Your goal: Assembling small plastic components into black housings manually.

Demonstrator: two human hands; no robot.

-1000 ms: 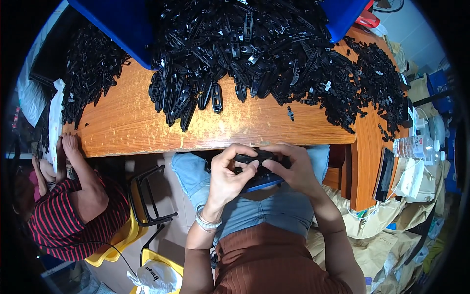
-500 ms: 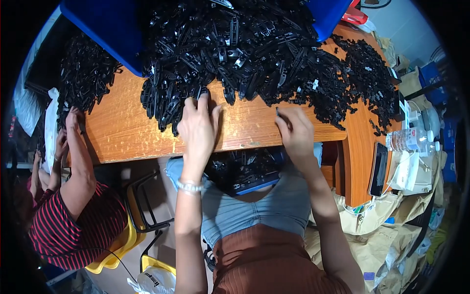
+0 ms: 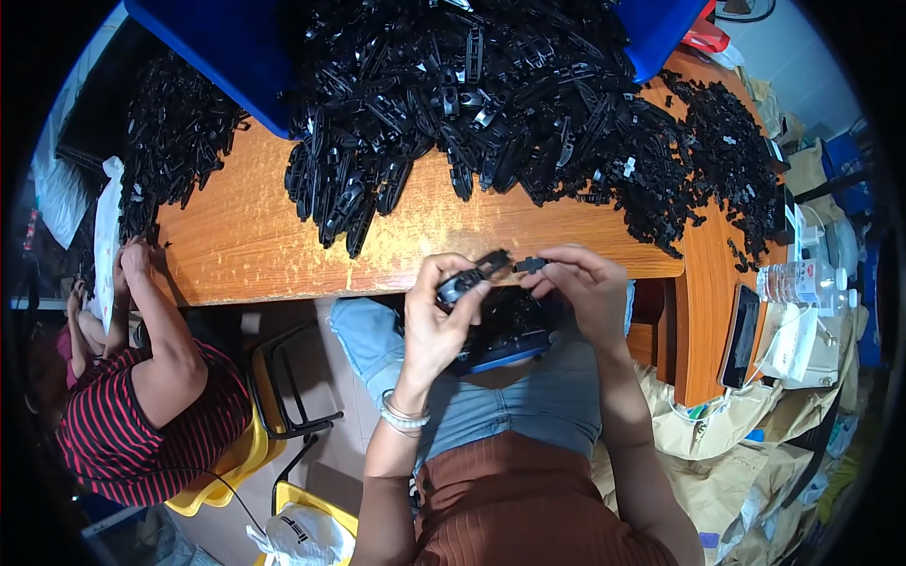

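Observation:
My left hand (image 3: 436, 325) is closed around a long black plastic part (image 3: 464, 283), held over the table's near edge. Between the thumb and fingers of my right hand (image 3: 590, 292) is a small black plastic piece (image 3: 531, 265). The two parts are close together, end toward end; a narrow gap seems to lie between them. Beyond my hands spreads a large heap of long black plastic parts (image 3: 396, 113). A blue-edged tray (image 3: 510, 358) of black parts lies at my lap, partly hidden by my hands.
Small black pieces (image 3: 727, 141) are heaped at the right, with a phone (image 3: 739, 337) and plastic bottles (image 3: 802, 276) nearer. Blue bins (image 3: 231, 66) flank the large heap. At the left a co-worker in a striped shirt (image 3: 142, 429) handles parts beside a black chair (image 3: 283, 382).
My left hand has come back from the heap's edge with a long black part. My right hand has moved slightly down, bringing the small piece close to it.

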